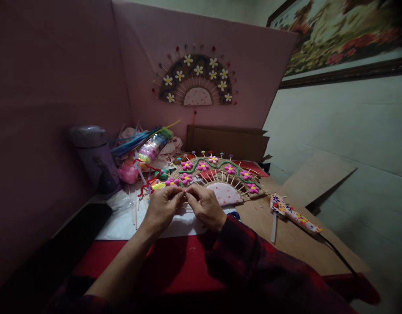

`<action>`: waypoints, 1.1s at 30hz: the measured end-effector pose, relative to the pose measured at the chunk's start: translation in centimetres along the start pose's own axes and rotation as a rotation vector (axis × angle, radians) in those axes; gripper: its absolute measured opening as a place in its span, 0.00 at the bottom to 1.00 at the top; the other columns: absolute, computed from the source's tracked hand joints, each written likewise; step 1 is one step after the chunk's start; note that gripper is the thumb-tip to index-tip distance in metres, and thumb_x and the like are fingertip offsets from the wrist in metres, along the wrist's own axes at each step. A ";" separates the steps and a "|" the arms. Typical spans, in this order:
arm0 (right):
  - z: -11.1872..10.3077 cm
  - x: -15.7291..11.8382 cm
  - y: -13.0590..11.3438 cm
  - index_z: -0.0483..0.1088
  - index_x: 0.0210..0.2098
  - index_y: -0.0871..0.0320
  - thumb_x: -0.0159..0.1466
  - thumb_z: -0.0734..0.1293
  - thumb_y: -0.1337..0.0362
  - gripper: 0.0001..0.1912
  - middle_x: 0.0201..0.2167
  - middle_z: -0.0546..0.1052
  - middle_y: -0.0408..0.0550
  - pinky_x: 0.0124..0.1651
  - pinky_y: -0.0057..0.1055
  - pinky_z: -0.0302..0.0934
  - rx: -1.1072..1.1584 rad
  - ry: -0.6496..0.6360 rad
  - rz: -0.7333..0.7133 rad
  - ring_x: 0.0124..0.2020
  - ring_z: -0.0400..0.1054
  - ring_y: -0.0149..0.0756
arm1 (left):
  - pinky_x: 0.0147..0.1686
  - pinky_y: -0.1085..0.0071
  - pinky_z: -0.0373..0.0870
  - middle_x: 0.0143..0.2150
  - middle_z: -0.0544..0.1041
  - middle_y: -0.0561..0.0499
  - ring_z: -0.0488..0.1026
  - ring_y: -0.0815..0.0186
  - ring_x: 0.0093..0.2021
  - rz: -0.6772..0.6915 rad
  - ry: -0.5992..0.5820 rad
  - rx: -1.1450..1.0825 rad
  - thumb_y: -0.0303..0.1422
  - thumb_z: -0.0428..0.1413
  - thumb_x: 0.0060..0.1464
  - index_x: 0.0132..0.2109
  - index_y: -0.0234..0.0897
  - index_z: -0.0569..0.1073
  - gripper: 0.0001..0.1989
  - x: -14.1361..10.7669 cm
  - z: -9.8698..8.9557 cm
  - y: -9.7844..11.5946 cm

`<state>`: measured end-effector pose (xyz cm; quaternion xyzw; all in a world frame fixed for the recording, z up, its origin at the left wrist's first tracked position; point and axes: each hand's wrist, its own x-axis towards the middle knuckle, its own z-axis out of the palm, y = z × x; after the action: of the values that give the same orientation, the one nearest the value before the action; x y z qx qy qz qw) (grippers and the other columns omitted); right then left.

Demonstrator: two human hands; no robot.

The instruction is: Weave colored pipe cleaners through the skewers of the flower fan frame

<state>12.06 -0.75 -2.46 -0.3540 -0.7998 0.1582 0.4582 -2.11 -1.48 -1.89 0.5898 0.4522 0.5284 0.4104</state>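
My left hand (162, 208) and my right hand (206, 207) meet with their fingertips pinched together over a white sheet (122, 227). Something tiny and pinkish may be between the fingertips, but it is too small to name. Just behind them lies a twine-covered, fan-shaped craft (217, 171) with pink clay flowers (202, 166), a wavy green strip and thin wooden sticks ending in coloured balls. At its base is a dotted white half-circle (225, 194). My right hand is close to this half-circle, and my left hand partly hides the craft's left end.
A flower-patterned glue gun (294, 214) with a black cord lies at right on a wooden board (314, 244). Coloured clay packs (153, 146), red pipe cleaners and a purple bottle (98, 163) stand at left. A similar fan (198, 69) hangs on the pink panel behind brown cardboard (225, 141).
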 end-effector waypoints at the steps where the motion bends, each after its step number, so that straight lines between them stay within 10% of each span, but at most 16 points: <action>1: 0.0 0.0 0.0 0.67 0.32 0.58 0.63 0.57 0.67 0.08 0.27 0.71 0.45 0.33 0.26 0.55 -0.005 -0.004 -0.005 0.29 0.64 0.32 | 0.19 0.76 0.66 0.22 0.74 0.51 0.69 0.70 0.20 -0.005 -0.009 0.010 0.36 0.58 0.44 0.31 0.32 0.76 0.10 0.0 0.0 0.1; 25: 0.6 -0.1 1.1 0.64 0.28 0.58 0.61 0.57 0.68 0.07 0.26 0.67 0.46 0.33 0.28 0.53 -0.140 -0.064 -0.096 0.29 0.60 0.33 | 0.21 0.77 0.59 0.18 0.72 0.53 0.66 0.71 0.19 0.177 0.060 0.347 0.29 0.52 0.44 0.25 0.36 0.75 0.07 -0.6 0.3 0.1; 33: 0.2 0.2 0.9 0.61 0.25 0.57 0.64 0.55 0.66 0.12 0.22 0.65 0.42 0.29 0.26 0.52 0.002 -0.055 -0.003 0.25 0.60 0.30 | 0.17 0.76 0.62 0.18 0.70 0.53 0.66 0.71 0.17 -0.025 0.008 0.042 0.34 0.55 0.44 0.27 0.32 0.73 0.08 -0.2 0.4 -0.4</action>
<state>12.20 0.05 -2.94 -0.3480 -0.8124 0.1678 0.4367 -1.72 -1.55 -2.32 0.5905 0.4719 0.5161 0.4027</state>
